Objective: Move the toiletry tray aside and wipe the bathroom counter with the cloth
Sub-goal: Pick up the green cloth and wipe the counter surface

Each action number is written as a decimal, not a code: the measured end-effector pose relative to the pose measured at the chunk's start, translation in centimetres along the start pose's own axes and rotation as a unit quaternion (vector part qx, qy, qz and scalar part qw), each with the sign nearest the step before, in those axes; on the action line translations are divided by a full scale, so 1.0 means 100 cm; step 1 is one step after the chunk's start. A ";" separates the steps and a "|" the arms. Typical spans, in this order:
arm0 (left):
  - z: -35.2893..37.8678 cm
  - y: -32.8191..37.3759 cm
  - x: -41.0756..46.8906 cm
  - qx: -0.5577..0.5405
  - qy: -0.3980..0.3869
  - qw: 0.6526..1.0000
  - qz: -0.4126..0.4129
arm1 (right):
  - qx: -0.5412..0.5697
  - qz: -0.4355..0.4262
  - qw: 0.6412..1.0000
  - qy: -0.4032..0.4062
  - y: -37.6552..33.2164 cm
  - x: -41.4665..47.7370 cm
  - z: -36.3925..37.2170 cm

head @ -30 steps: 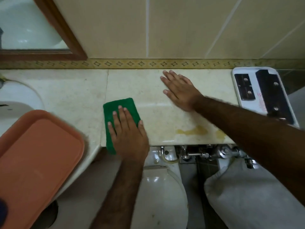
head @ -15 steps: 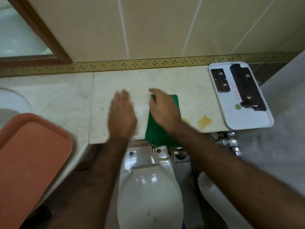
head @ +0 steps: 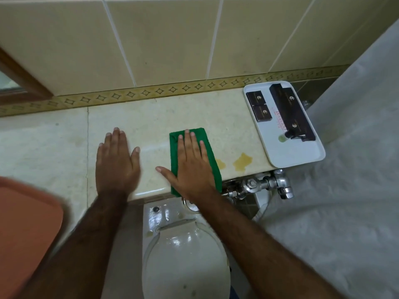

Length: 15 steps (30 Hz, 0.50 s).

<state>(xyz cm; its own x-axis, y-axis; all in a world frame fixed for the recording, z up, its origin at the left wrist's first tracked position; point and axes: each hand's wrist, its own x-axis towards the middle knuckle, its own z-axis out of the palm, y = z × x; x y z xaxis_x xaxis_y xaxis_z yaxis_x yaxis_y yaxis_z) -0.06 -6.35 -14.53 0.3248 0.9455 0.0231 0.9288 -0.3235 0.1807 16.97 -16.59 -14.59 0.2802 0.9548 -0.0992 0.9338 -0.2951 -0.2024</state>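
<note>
Counter [head: 226, 117]: right hand [head: 191, 167] flat on cloth [head: 210, 154], left hand [head: 116, 162] flat beside.

Under your right hand [head: 192, 167] lies a plain, deep green cloth [head: 207, 147]. The counter [head: 151, 117] is pale cream marble, faintly mottled, with two yellow-brown stains [head: 242, 161] just right of the cloth. Along the far edge you see a border strip [head: 151, 91] of olive-yellow diamond shapes, below plain beige wall tiles [head: 168, 39] with white grout. At far right, the white tray [head: 302, 156] carries black boxes [head: 261, 112] with small light logos. At near left sits a salmon-orange tray [head: 26, 234]. The mirror frame [head: 23, 83] is brown wood.
</note>
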 end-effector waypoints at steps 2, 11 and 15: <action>-0.001 0.000 0.000 0.003 -0.003 1.000 0.003 | 0.003 -0.040 0.999 -0.010 0.017 0.009 -0.006; 0.005 -0.004 0.002 0.000 0.008 1.000 0.012 | -0.016 -0.073 0.997 -0.011 0.087 0.054 -0.032; 0.008 -0.005 0.002 0.004 0.016 1.000 0.015 | -0.010 -0.007 1.000 0.016 0.089 0.038 -0.028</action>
<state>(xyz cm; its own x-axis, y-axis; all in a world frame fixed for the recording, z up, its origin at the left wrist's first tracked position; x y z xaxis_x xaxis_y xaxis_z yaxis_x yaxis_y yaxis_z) -0.33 -6.00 -15.37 0.3463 0.9363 0.0591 0.9203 -0.3512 0.1722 26.94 -15.51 -14.04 0.2740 0.9596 -0.0646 0.9419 -0.2813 -0.1838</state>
